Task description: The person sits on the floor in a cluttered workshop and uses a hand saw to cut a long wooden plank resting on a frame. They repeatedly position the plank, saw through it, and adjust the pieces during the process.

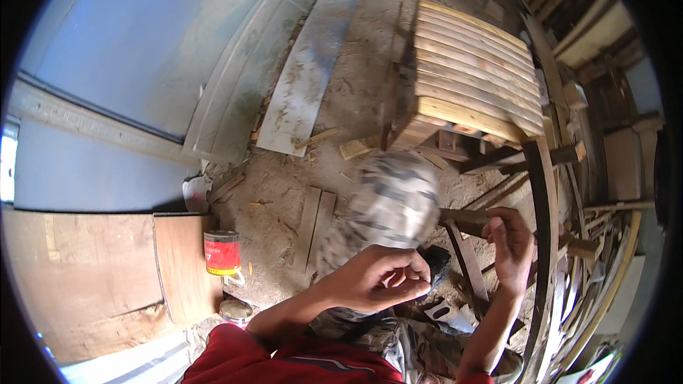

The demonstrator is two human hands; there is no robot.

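My left hand [391,279] is over my lap with its fingers curled in toward the thumb. Whatever it may hold is too small or hidden to name. To its right, my right hand [511,245] has its fingers closed at a dark wooden rail [462,219], thumb pointing up. The rail runs beside a long, dark upright wooden post [543,235], and a slanting wooden piece [466,264] goes down below it. My raised knee in camouflage trousers [395,195] is in front of my left hand. Something black [437,263] shows just past the left fingers.
A slatted wooden piece [477,71] stands ahead on the right. At left, a red can [223,252] stands beside plywood [188,263]. Two short boards [313,227] and a long pale board [309,78] lie on the dusty floor. Scrap wood [605,284] piles up at far right.
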